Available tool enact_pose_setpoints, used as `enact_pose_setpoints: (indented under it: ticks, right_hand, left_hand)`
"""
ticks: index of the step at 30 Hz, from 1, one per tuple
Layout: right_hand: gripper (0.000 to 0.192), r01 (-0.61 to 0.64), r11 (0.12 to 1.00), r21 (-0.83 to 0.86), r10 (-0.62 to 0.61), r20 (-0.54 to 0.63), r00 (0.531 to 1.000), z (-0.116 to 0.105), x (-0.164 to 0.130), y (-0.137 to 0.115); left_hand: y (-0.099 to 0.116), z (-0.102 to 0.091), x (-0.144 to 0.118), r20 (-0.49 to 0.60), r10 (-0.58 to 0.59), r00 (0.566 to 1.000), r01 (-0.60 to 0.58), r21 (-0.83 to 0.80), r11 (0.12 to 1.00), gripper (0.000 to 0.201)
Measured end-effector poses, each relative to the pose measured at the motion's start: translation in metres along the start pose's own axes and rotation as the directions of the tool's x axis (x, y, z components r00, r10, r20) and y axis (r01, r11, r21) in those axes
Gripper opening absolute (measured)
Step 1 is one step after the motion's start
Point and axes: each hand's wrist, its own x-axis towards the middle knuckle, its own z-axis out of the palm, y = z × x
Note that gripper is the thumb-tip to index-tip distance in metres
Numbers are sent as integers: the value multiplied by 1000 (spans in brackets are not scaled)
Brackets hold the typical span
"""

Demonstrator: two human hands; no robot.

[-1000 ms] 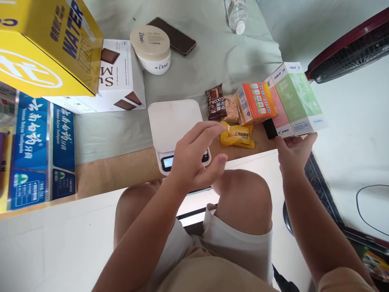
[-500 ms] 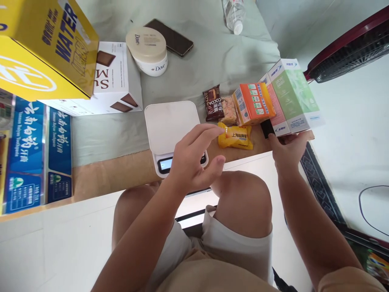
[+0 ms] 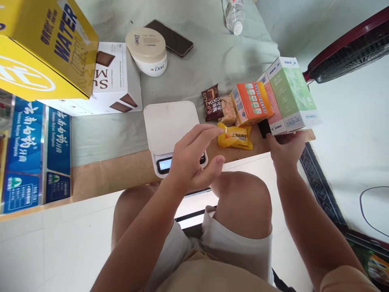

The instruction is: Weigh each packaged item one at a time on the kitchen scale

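Observation:
My left hand (image 3: 194, 156) hovers over the right front corner of a white kitchen scale (image 3: 170, 123), thumb and fingers apart, nothing in it. Its fingertips come close to a yellow wrapped soap bar (image 3: 235, 137). At the table's right front, my right hand (image 3: 287, 152) is closed at the near end of a green, pink and white carton (image 3: 288, 95); its fingers are partly hidden there. The right thumb lies by a small black flat piece (image 3: 264, 128). Left of the carton sit an orange box (image 3: 252, 103), a clear-wrapped snack (image 3: 227, 109) and a brown cocoa packet (image 3: 212, 102).
A yellow box (image 3: 51, 52) rests on a white box (image 3: 121, 81) at left, with blue toothpaste boxes (image 3: 24, 154) nearby. Behind the scale stand a Dove jar (image 3: 148, 52) and a dark phone (image 3: 173, 36). A bottle (image 3: 234, 16) lies farther back; a fan (image 3: 349, 48) stands right.
My right hand, the carton and the orange box have shifted very slightly left. My left hand keeps its place above the scale's corner.

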Motion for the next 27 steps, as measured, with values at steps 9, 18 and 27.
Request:
enact_pose_setpoints:
  ticks: [9,18,27]
  right_hand:
    - [54,38,999,-27,-36,51,998,2,1,1]
    - [65,244,970,-13,-244,24,969,-39,-12,9]
    - [28,635,699,329,-682,38,731,13,-99,-88]
  left_hand:
    - [-1,2,0,-12,8,1000,-8,-5,1000,40]
    - [-3,-16,2,-91,38,995,-35,36,999,34]
    - [-6,-62,-12,-232,70,970,-40,129,991,27]
